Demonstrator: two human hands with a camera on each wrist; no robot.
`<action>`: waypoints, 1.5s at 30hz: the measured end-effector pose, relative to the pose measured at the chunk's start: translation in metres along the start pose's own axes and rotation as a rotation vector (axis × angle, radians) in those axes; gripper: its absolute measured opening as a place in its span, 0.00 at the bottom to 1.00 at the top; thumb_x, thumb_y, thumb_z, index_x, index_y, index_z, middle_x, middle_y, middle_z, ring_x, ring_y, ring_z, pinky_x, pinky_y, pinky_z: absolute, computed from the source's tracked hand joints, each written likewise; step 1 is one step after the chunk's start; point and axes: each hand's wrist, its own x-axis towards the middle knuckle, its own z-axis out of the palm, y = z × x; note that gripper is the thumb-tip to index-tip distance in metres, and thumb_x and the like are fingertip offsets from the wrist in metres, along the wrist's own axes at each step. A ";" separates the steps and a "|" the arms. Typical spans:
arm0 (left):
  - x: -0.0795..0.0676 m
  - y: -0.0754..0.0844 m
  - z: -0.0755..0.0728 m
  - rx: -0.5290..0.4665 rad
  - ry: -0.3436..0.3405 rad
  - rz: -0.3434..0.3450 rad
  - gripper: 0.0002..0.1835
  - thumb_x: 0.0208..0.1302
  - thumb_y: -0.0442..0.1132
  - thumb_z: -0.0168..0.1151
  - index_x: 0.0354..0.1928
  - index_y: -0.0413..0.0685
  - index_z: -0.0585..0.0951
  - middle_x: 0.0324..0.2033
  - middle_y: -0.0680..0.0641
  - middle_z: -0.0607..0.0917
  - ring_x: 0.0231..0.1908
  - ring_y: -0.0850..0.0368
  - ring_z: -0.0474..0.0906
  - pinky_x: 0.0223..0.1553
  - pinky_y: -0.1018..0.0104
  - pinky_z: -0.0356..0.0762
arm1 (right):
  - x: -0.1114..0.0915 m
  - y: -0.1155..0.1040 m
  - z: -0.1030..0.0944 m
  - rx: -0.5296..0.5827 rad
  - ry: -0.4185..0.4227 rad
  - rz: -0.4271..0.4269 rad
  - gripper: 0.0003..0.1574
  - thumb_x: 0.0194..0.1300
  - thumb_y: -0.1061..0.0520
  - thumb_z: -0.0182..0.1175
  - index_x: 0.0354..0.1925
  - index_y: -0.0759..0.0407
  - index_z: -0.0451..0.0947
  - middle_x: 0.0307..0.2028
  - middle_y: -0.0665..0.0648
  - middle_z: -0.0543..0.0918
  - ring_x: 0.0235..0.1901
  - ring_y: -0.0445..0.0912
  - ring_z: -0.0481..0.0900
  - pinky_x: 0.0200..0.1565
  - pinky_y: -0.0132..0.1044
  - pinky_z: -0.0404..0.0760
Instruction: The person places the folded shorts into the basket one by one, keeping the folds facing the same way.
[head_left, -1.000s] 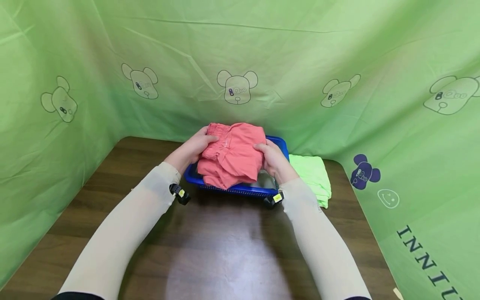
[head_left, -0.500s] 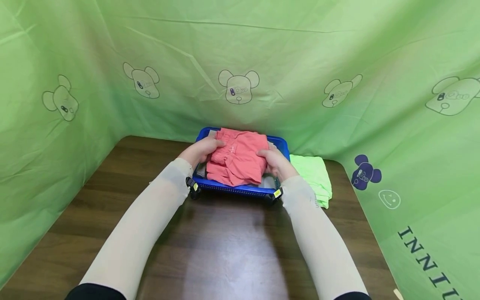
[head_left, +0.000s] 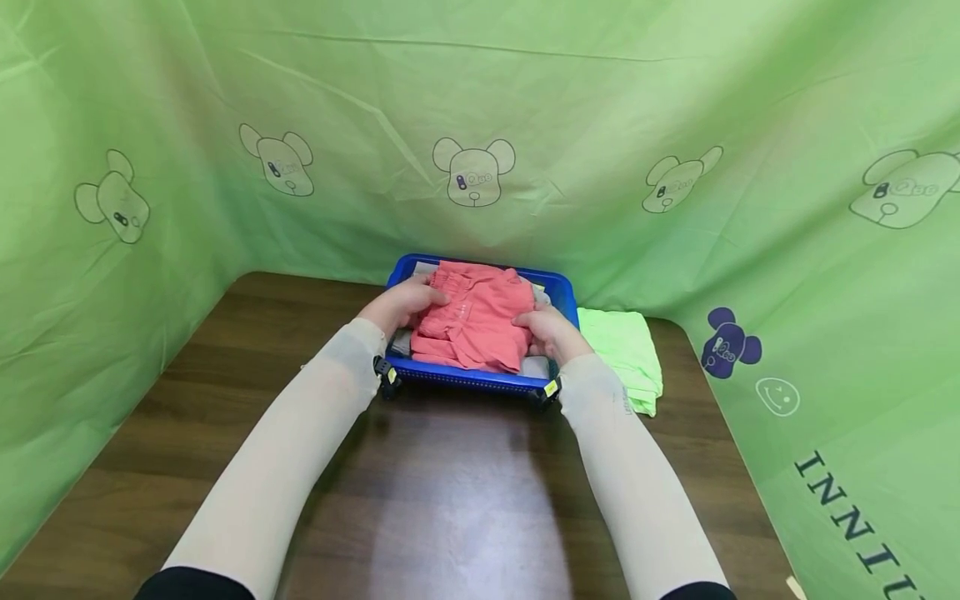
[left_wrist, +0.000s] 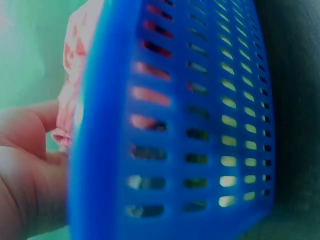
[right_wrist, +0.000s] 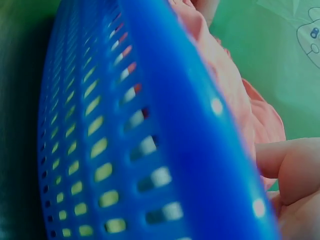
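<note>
Folded coral pants (head_left: 480, 321) with a gathered waistband lie over other folded clothes inside a blue plastic basket (head_left: 465, 377). At their left side my left hand (head_left: 405, 300) holds them, thumb on top of the cloth. My right hand (head_left: 551, 329) grips the right side in the same way, its lower fingers partly hidden. Grey cloth (head_left: 536, 367) shows under the pants at the front right. In the left wrist view the basket's slotted wall (left_wrist: 175, 125) covers most of the scene, and pale yellow and grey cloth shows through the slots.
Folded neon-green cloth (head_left: 622, 354) lies on the brown wooden table (head_left: 450, 500), just right of the basket. A green curtain (head_left: 472, 100) with bear drawings stands close behind the basket and along both sides of the table.
Both hands have lowered the coral pants from above the basket onto the clothes inside it. They moved slightly right and toward me; in the last half second they barely shifted.
</note>
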 end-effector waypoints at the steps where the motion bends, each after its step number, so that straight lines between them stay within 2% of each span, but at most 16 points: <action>1: -0.002 0.001 0.001 0.034 0.023 0.008 0.34 0.74 0.37 0.58 0.78 0.50 0.59 0.63 0.40 0.75 0.54 0.47 0.79 0.56 0.51 0.81 | 0.000 0.000 -0.001 -0.017 0.010 0.016 0.34 0.75 0.64 0.51 0.75 0.56 0.56 0.43 0.57 0.81 0.34 0.46 0.84 0.35 0.42 0.87; 4: -0.007 0.004 0.003 0.131 0.097 0.026 0.35 0.70 0.35 0.61 0.76 0.44 0.61 0.62 0.40 0.74 0.51 0.48 0.76 0.50 0.54 0.80 | 0.002 0.001 -0.002 -0.065 0.015 0.054 0.31 0.75 0.64 0.50 0.73 0.58 0.60 0.33 0.55 0.84 0.28 0.46 0.85 0.33 0.42 0.87; 7: -0.010 0.007 0.006 0.238 0.176 0.033 0.31 0.65 0.33 0.62 0.69 0.40 0.67 0.55 0.41 0.74 0.46 0.49 0.74 0.42 0.58 0.77 | 0.003 0.003 -0.003 -0.115 0.019 0.077 0.22 0.75 0.64 0.51 0.64 0.62 0.66 0.24 0.54 0.83 0.23 0.45 0.85 0.31 0.41 0.87; 10: -0.011 0.010 0.008 0.346 0.254 0.033 0.17 0.61 0.32 0.64 0.51 0.40 0.74 0.43 0.44 0.74 0.38 0.50 0.72 0.33 0.61 0.73 | 0.004 0.005 -0.004 -0.167 0.028 0.076 0.11 0.73 0.65 0.52 0.52 0.64 0.69 0.21 0.54 0.81 0.21 0.45 0.83 0.29 0.40 0.87; 12: -0.011 0.012 0.010 0.403 0.289 0.025 0.10 0.59 0.32 0.66 0.38 0.43 0.74 0.35 0.46 0.72 0.32 0.51 0.71 0.28 0.62 0.71 | 0.003 0.006 -0.004 -0.223 0.045 0.063 0.06 0.71 0.66 0.53 0.45 0.63 0.70 0.19 0.54 0.79 0.19 0.45 0.81 0.27 0.40 0.86; 14: -0.011 0.012 0.010 0.455 0.307 0.013 0.11 0.57 0.32 0.66 0.30 0.46 0.71 0.31 0.47 0.72 0.29 0.51 0.71 0.25 0.63 0.71 | 0.002 0.007 -0.005 -0.302 0.063 0.049 0.03 0.68 0.67 0.53 0.40 0.62 0.71 0.18 0.54 0.77 0.18 0.45 0.80 0.25 0.39 0.85; 16: -0.011 0.012 0.010 0.494 0.305 0.001 0.11 0.57 0.32 0.67 0.28 0.47 0.71 0.32 0.46 0.73 0.28 0.52 0.73 0.25 0.63 0.75 | 0.001 0.008 -0.005 -0.384 0.068 0.038 0.03 0.66 0.68 0.53 0.38 0.62 0.71 0.17 0.54 0.76 0.17 0.45 0.79 0.24 0.38 0.85; 19: -0.011 0.011 0.008 0.535 0.289 -0.011 0.09 0.58 0.32 0.66 0.31 0.45 0.73 0.37 0.44 0.76 0.30 0.51 0.77 0.28 0.63 0.80 | -0.001 0.008 -0.005 -0.474 0.060 0.023 0.04 0.65 0.69 0.52 0.37 0.62 0.71 0.17 0.54 0.76 0.16 0.44 0.78 0.23 0.36 0.84; 22: -0.010 0.009 0.005 0.566 0.249 -0.016 0.07 0.59 0.30 0.63 0.31 0.45 0.73 0.39 0.42 0.77 0.30 0.51 0.78 0.30 0.63 0.81 | -0.001 0.008 -0.004 -0.511 0.054 0.019 0.05 0.63 0.70 0.53 0.38 0.64 0.71 0.18 0.54 0.76 0.15 0.44 0.78 0.24 0.35 0.84; 28: -0.007 0.005 -0.002 0.554 0.117 -0.029 0.11 0.59 0.24 0.55 0.30 0.46 0.68 0.29 0.47 0.72 0.25 0.54 0.75 0.28 0.65 0.76 | 0.000 0.007 -0.004 -0.529 0.049 0.037 0.10 0.62 0.72 0.53 0.41 0.65 0.71 0.20 0.56 0.77 0.16 0.44 0.79 0.25 0.35 0.84; 31: -0.005 0.003 -0.004 0.556 0.081 -0.044 0.11 0.59 0.23 0.55 0.31 0.46 0.67 0.28 0.47 0.70 0.25 0.55 0.73 0.28 0.66 0.75 | 0.000 0.007 -0.004 -0.533 0.033 0.049 0.10 0.62 0.72 0.52 0.42 0.64 0.70 0.21 0.56 0.77 0.17 0.44 0.79 0.25 0.35 0.84; 35: -0.001 0.001 -0.005 0.579 0.068 -0.067 0.09 0.61 0.24 0.57 0.38 0.42 0.70 0.35 0.45 0.72 0.28 0.54 0.74 0.29 0.68 0.76 | -0.001 0.007 -0.003 -0.536 0.006 0.057 0.11 0.63 0.72 0.50 0.44 0.63 0.68 0.22 0.56 0.77 0.18 0.44 0.79 0.26 0.34 0.84; 38: -0.002 0.001 -0.007 0.563 0.049 -0.072 0.15 0.63 0.25 0.58 0.51 0.38 0.70 0.42 0.42 0.71 0.32 0.53 0.75 0.31 0.67 0.77 | -0.005 0.006 -0.003 -0.521 -0.009 0.050 0.12 0.63 0.72 0.49 0.45 0.63 0.67 0.23 0.56 0.77 0.19 0.44 0.79 0.27 0.35 0.85; 42: -0.009 0.003 -0.008 0.487 0.014 -0.045 0.22 0.66 0.26 0.57 0.60 0.35 0.66 0.40 0.43 0.71 0.33 0.53 0.74 0.36 0.64 0.80 | -0.014 0.003 -0.002 -0.528 -0.008 0.022 0.12 0.65 0.70 0.50 0.47 0.64 0.68 0.26 0.58 0.79 0.23 0.46 0.81 0.33 0.39 0.87; 45: -0.016 0.005 -0.008 0.433 0.024 -0.006 0.23 0.66 0.25 0.57 0.62 0.34 0.66 0.39 0.44 0.72 0.34 0.54 0.74 0.38 0.62 0.84 | -0.021 0.001 -0.003 -0.570 0.009 -0.026 0.11 0.67 0.67 0.53 0.48 0.66 0.71 0.31 0.63 0.82 0.28 0.51 0.85 0.38 0.44 0.89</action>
